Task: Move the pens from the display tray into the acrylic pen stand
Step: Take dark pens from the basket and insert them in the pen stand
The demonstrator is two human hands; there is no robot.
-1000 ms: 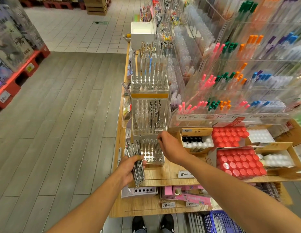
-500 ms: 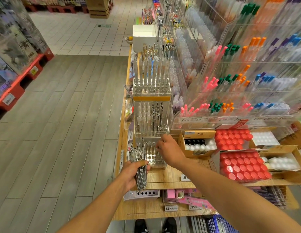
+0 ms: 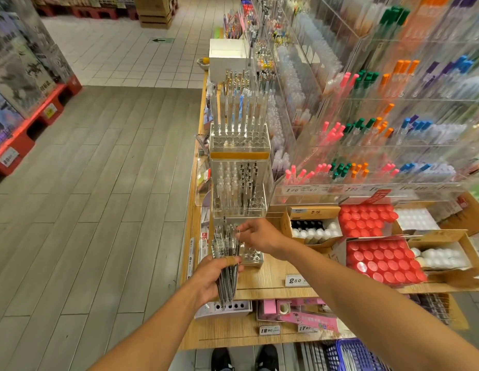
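My left hand (image 3: 210,277) grips a bundle of clear-barrelled black pens (image 3: 227,266), held upright just left of the lowest tier of the stepped acrylic pen stand (image 3: 253,257). My right hand (image 3: 259,236) reaches over that tier, its fingertips pinching the top of one pen in the bundle. The middle tier (image 3: 239,202) holds several black and clear pens. The top tier (image 3: 239,140) carries tall white and blue pens. Most holes in the lowest tier are hidden behind the bundle and my hand.
The stand sits on a wooden shelf (image 3: 273,277) with price tags. Cardboard boxes of red-capped bottles (image 3: 383,261) and white-capped ones (image 3: 313,231) lie to the right. Acrylic racks of coloured pens (image 3: 367,129) rise behind. A blue basket (image 3: 359,357) is below right; grey floor lies left.
My left hand has lifted the pen bundle up and toward the stand. My right hand has moved left from the stand's lowest tier to the top of the bundle.
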